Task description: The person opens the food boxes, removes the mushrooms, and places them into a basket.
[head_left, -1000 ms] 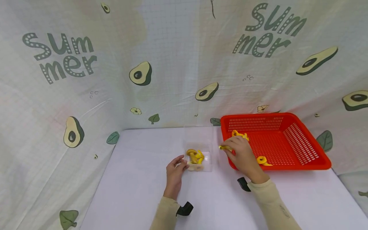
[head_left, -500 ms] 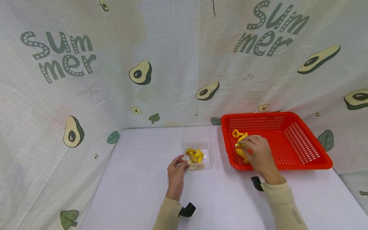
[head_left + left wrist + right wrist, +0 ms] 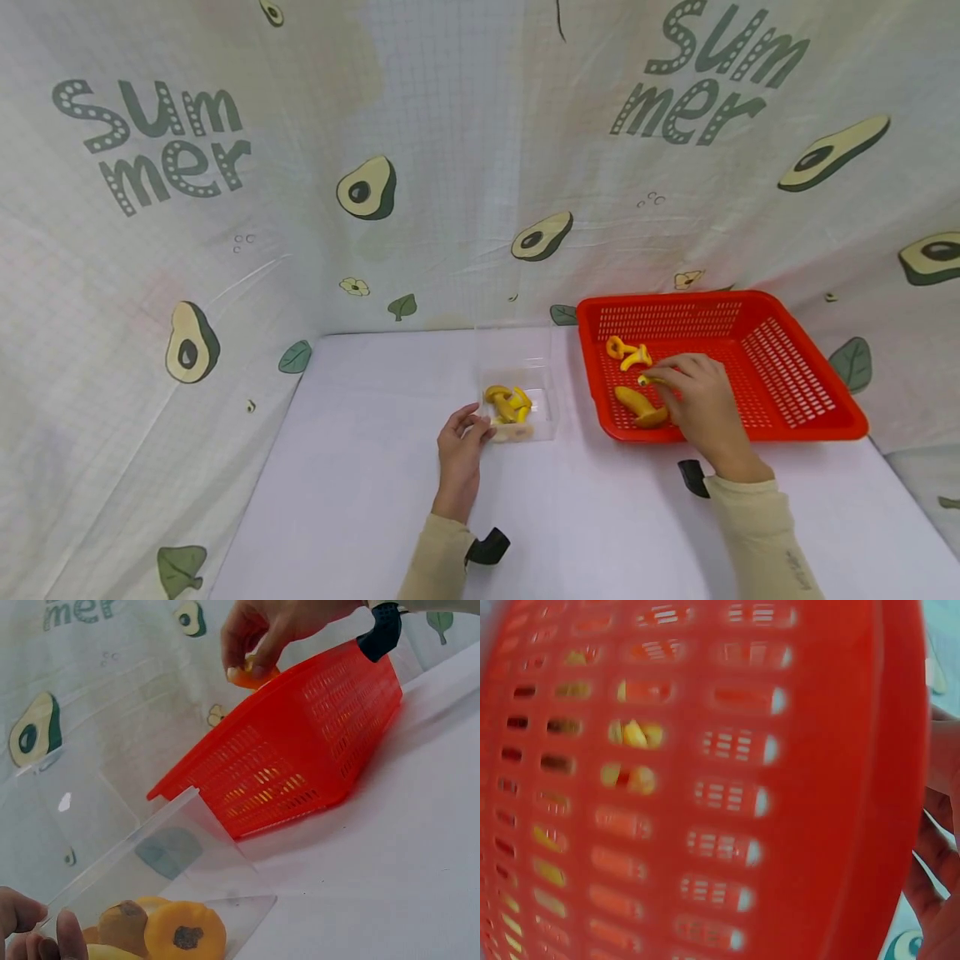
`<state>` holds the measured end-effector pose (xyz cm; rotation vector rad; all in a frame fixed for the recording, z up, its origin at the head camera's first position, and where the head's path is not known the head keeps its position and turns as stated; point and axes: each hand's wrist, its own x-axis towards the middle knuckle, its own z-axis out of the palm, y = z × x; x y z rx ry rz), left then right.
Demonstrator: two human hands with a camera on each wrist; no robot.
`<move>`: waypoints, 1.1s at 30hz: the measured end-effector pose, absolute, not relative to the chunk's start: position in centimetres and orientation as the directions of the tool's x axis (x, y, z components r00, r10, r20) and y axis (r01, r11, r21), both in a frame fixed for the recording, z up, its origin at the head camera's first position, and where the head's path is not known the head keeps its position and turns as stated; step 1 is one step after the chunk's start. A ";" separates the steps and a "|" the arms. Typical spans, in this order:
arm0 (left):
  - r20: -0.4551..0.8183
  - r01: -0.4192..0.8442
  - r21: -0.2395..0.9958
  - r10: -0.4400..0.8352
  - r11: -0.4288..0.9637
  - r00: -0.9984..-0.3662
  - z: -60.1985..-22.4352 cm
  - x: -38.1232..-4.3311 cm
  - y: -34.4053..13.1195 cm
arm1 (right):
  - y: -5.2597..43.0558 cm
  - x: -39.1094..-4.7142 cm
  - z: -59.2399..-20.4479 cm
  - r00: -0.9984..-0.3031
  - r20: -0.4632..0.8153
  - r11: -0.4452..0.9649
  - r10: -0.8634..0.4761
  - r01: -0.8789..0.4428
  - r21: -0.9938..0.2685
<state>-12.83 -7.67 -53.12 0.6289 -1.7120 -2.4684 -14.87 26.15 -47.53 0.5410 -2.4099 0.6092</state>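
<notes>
My right hand (image 3: 701, 408) pinches a small yellow toy-like mushroom (image 3: 649, 380) between thumb and fingertips, above the red basket (image 3: 847, 429). In the left wrist view this mushroom (image 3: 244, 676) shows orange just over the basket's rim. A larger ochre mushroom (image 3: 637, 406) lies in the basket below the hand, and yellow trumpet-shaped mushrooms (image 3: 637, 358) lie at its back left. My left hand (image 3: 459, 462) holds the near left edge of a clear plastic box (image 3: 544, 408) between thumb and finger. Inside the box are several yellow and ochre mushrooms (image 3: 502, 405).
The box's transparent lid (image 3: 513, 346) lies folded back behind it. Both containers stand on a white-covered table (image 3: 360, 450), the basket right of the box. A printed avocado curtain (image 3: 450, 167) hangs at the back. The basket's perforated wall (image 3: 825, 787) fills most of the right wrist view.
My right hand has moved rightward from the basket's left rim to over its inside, with the yellow mushroom still pinched. The ochre mushroom in the basket has come into view. My left hand stays at the box.
</notes>
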 end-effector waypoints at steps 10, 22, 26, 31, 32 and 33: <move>-0.287 -0.163 0.897 -0.261 -0.410 -0.922 -53.1 -13.1 -8.0 | 27.3 -14.6 -47.0 -0.799 0.573 0.844 -0.184 -0.427 -0.325; -0.291 -0.187 0.904 -0.234 -0.384 -0.928 -53.3 -13.0 -8.3 | 25.7 -14.0 -47.5 -0.834 0.512 0.810 -0.205 -0.439 -0.390; -0.294 -0.192 0.904 -0.227 -0.382 -0.929 -53.4 -13.0 -8.4 | 24.5 -14.0 -47.4 -0.800 0.550 0.781 -0.239 -0.495 -0.380; -0.293 -0.198 0.910 -0.227 -0.365 -0.929 -53.3 -13.0 -8.4 | 22.4 -14.1 -47.3 -0.761 0.584 0.747 -0.281 -0.556 -0.364; -0.292 -0.197 0.911 -0.229 -0.361 -0.929 -53.2 -12.9 -8.3 | 21.8 -14.2 -47.3 -0.751 0.592 0.737 -0.295 -0.572 -0.359; -0.289 -0.196 0.914 -0.230 -0.356 -0.929 -53.2 -12.9 -8.3 | 21.3 -14.3 -47.3 -0.740 0.597 0.730 -0.308 -0.587 -0.350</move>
